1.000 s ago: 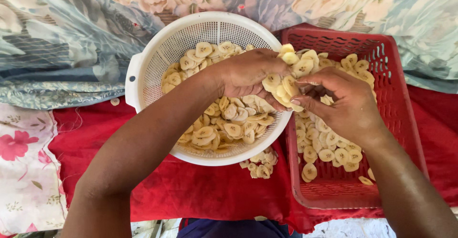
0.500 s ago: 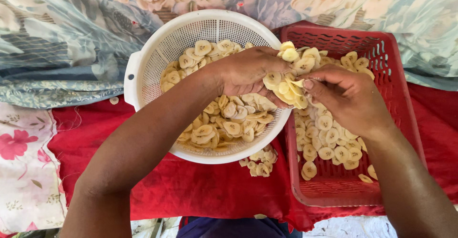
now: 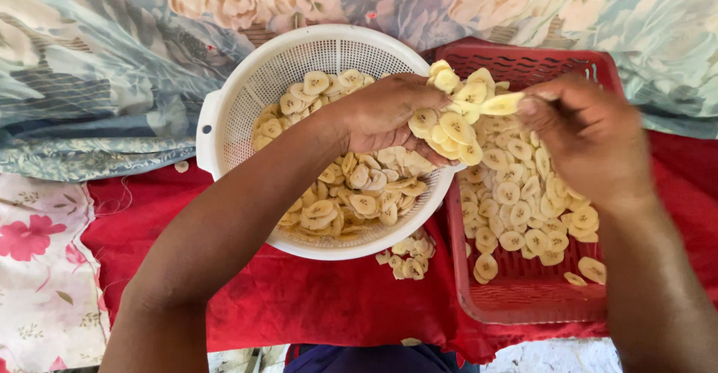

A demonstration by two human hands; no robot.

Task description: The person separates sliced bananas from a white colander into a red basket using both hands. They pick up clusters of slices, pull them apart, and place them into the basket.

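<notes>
Head view: the left hand (image 3: 389,115) reaches in from seven o'clock, its fingers curled around a heap of pale yellow banana slices (image 3: 449,122), held just above the spot where the white colander (image 3: 224,126) meets the red basket (image 3: 523,298). The right hand (image 3: 591,137) comes in from four o'clock; its fingers are pinched closed on a single slice (image 3: 501,104), touching the heap at the heap's two o'clock side. The colander sits at centre, holding many more slices; the basket lies at its three o'clock, touching its rim, with slices spread over its floor. A few loose slices (image 3: 407,257) lie on the red cloth (image 3: 299,306) at the colander's five o'clock. Floral fabric (image 3: 112,59) covers the twelve o'clock edge.
</notes>
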